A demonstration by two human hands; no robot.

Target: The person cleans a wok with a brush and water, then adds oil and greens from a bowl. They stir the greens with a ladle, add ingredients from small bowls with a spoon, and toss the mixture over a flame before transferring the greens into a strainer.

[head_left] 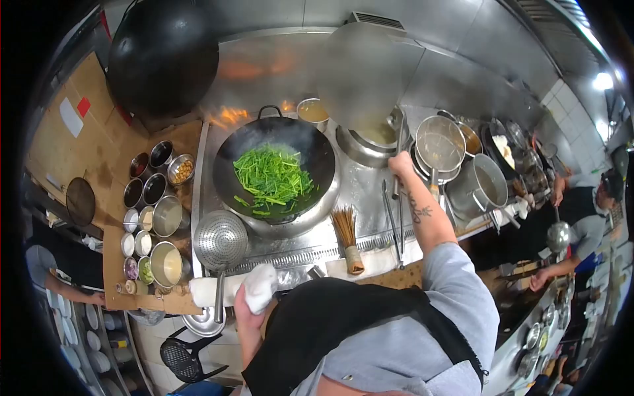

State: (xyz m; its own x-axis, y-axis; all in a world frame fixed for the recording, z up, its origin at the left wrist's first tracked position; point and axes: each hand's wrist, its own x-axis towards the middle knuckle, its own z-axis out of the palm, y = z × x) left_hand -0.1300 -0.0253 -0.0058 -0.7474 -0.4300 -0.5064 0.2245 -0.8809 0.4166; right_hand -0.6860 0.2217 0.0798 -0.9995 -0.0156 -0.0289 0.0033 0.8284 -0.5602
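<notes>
My right hand (400, 164) is closed round the handle of a ladle (395, 120), whose bowl is over the pot of cloudy liquid (376, 132) at the back of the stove. A folded white cloth (259, 288) is in my left hand (248, 315), low at the stove's front edge. Chopped green leafy vegetables (272, 177) lie in a black wok (322, 162) left of the ladle, with faint steam above them. Close to my left hand, a perforated skimmer (221, 241) rests with its handle hanging over the front edge.
Flames (229, 117) rise behind the wok. A bamboo brush (348, 241) and tongs (393, 224) lie at the front. Seasoning bowls (155, 188) crowd the left board. Right stand a strainer (440, 144) and a large pot (477, 185). A co-worker (584, 218) is far right.
</notes>
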